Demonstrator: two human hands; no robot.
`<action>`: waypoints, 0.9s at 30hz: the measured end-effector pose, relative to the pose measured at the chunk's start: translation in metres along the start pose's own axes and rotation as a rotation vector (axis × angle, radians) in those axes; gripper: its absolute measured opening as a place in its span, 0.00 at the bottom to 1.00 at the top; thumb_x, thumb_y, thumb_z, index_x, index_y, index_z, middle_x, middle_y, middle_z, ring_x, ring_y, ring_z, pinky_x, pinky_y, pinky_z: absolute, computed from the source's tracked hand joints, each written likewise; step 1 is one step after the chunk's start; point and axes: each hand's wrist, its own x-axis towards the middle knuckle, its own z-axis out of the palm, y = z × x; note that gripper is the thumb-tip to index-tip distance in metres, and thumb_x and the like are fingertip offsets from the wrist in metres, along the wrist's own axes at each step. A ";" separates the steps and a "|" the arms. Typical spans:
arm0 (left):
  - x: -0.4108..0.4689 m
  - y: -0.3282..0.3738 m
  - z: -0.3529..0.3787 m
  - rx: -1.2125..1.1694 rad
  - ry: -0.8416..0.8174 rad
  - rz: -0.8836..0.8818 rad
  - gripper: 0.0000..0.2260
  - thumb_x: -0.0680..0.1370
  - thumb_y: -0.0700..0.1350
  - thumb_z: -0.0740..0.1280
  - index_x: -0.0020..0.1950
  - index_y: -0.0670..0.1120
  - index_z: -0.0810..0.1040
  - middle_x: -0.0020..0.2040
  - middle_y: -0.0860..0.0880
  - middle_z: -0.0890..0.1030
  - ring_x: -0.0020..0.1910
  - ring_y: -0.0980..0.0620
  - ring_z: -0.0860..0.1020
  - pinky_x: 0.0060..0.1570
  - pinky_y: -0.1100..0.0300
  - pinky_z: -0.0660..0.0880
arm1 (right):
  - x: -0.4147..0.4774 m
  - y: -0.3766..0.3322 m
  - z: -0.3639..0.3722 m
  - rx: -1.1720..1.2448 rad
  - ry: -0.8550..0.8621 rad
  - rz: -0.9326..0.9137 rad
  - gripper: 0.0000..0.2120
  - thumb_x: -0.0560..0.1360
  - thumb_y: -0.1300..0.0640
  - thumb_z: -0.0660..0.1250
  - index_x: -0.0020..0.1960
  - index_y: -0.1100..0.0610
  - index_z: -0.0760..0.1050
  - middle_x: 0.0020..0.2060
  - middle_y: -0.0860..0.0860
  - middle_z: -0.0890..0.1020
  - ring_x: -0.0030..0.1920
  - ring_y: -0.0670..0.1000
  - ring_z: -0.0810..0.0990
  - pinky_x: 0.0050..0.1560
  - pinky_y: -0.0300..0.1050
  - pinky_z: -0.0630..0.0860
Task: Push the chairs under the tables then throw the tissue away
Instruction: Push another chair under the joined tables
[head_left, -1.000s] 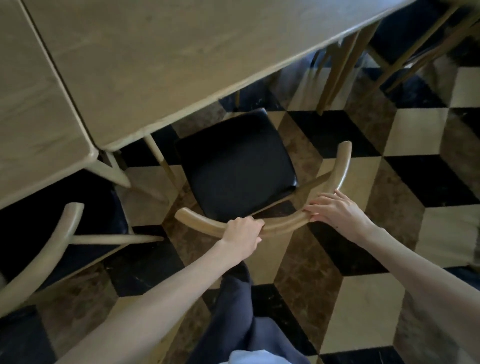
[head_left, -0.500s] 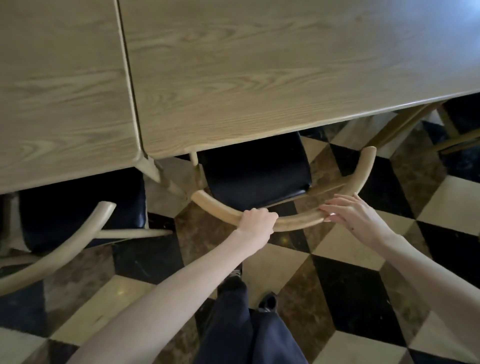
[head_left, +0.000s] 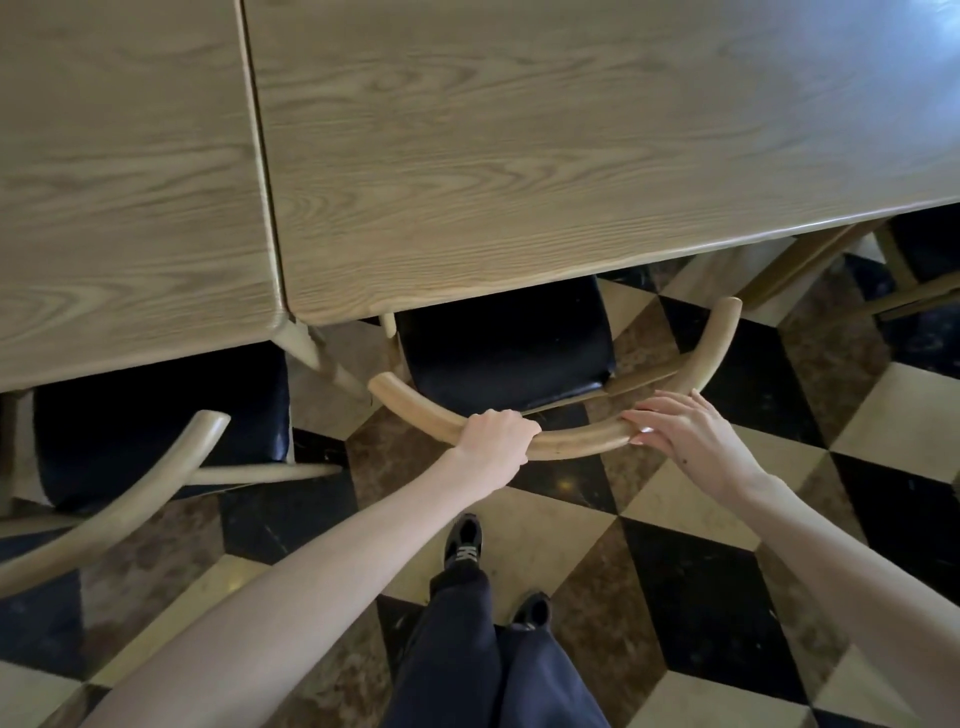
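Observation:
A wooden chair with a curved backrest (head_left: 576, 444) and a black seat (head_left: 504, 348) stands partly under the right table (head_left: 519, 156). My left hand (head_left: 496, 441) is closed around the middle of the backrest. My right hand (head_left: 685, 431) lies on the backrest further right, fingers resting over the rail. About half of the seat is hidden beneath the tabletop. No tissue is in view.
A second table (head_left: 124, 182) abuts on the left, with another black-seated chair (head_left: 156, 415) partly under it. More chair and table legs (head_left: 904, 280) stand at the far right. The floor is a checkered pattern (head_left: 701, 571); my legs and shoes (head_left: 462, 540) are below.
The chair has slid forward under the table, so less of the black seat shows. I have stepped closer, and both hands stay on the backrest.

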 end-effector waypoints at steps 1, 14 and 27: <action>-0.001 -0.001 0.001 0.003 -0.002 0.002 0.16 0.77 0.43 0.67 0.64 0.45 0.75 0.57 0.43 0.81 0.53 0.43 0.81 0.54 0.48 0.77 | 0.000 -0.002 0.000 0.002 0.000 0.000 0.17 0.71 0.55 0.69 0.60 0.55 0.78 0.58 0.55 0.81 0.65 0.56 0.74 0.68 0.66 0.63; -0.028 -0.014 0.009 0.059 0.025 0.008 0.21 0.79 0.45 0.65 0.71 0.47 0.67 0.70 0.45 0.72 0.68 0.45 0.69 0.72 0.43 0.59 | 0.004 -0.014 0.007 -0.114 -0.046 -0.026 0.24 0.72 0.46 0.69 0.66 0.51 0.71 0.63 0.53 0.77 0.65 0.55 0.73 0.68 0.58 0.67; -0.169 -0.075 -0.005 0.003 0.205 -0.371 0.35 0.73 0.63 0.65 0.75 0.51 0.57 0.76 0.46 0.62 0.74 0.46 0.59 0.72 0.41 0.53 | 0.055 -0.170 -0.005 -0.123 -0.142 -0.362 0.36 0.72 0.36 0.63 0.74 0.50 0.58 0.71 0.53 0.68 0.70 0.55 0.65 0.69 0.55 0.64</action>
